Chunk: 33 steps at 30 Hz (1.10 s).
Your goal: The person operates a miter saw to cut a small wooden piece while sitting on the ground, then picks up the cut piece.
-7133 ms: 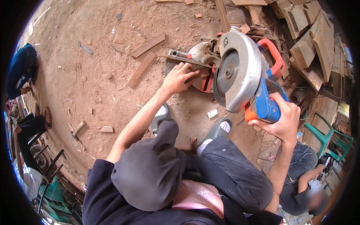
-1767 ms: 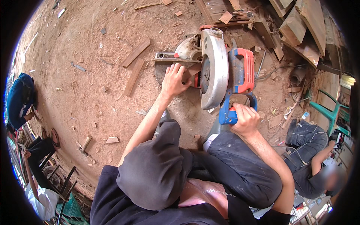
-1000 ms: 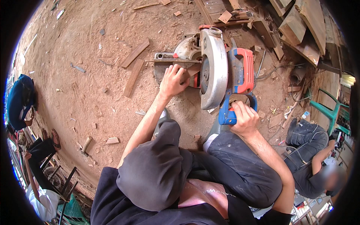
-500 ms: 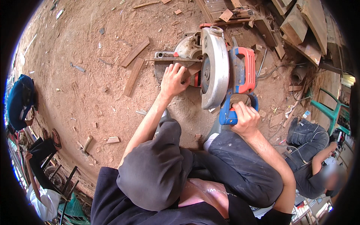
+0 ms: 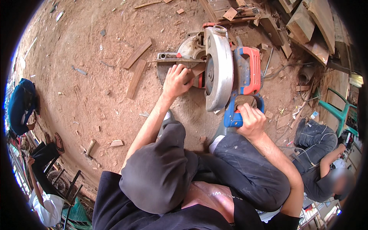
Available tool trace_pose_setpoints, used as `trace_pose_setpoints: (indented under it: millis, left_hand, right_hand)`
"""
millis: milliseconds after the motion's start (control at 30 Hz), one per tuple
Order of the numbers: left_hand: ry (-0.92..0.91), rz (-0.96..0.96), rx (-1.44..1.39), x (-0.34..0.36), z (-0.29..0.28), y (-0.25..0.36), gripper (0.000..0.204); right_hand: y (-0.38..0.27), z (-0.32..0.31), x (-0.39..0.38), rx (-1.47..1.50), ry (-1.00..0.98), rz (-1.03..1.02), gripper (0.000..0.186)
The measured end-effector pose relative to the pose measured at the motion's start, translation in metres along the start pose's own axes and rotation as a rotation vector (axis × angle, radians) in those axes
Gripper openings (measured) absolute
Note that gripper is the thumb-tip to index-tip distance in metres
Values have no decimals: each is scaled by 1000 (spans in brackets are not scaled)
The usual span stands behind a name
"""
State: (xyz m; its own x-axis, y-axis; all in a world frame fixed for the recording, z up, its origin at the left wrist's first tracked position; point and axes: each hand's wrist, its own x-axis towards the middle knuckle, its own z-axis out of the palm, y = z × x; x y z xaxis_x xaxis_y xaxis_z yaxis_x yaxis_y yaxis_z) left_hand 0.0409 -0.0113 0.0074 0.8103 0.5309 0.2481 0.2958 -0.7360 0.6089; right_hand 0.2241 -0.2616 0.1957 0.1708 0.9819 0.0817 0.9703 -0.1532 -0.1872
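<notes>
On the dirt floor in front of me stands a miter saw (image 5: 219,71) with a silver blade guard and a red and blue motor housing. My right hand (image 5: 251,122) is wrapped round its blue handle (image 5: 232,115). With my left hand (image 5: 177,81) I grip a short brown wood piece (image 5: 195,73), pressing it against the metal fence (image 5: 180,60) to the left of the guard. Its right end lies close to the guard. The blade is mostly covered by the guard.
Two loose wood strips (image 5: 137,78) lie left of the saw. Stacked timber (image 5: 303,28) fills the far right, with a cord near it. A green chair (image 5: 339,111) and a seated person (image 5: 322,165) are at the right; other people (image 5: 21,107) sit along the left edge.
Almost nothing differs. My view shifts very slightly, while both hands keep their grips and the saw head stays at the same height.
</notes>
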Motion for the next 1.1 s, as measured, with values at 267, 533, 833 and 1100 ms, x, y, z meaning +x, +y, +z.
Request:
trace_pose_setpoints:
  millis: [267, 533, 833, 1100]
  left_hand:
    - [0, -20, 4, 3, -2, 4, 37]
    - [2, -41, 22, 2, 2, 5, 40]
    - [11, -26, 22, 2, 1, 4, 40]
    - [55, -7, 17, 3, 2, 4, 39]
  right_hand:
    - [0, -1, 0, 3, -19, 9, 26]
    - [-1, -2, 1, 9, 3, 6, 26]
    - [1, -4, 0, 24, -5, 4, 18]
    - [0, 4, -2, -2, 14, 3, 14]
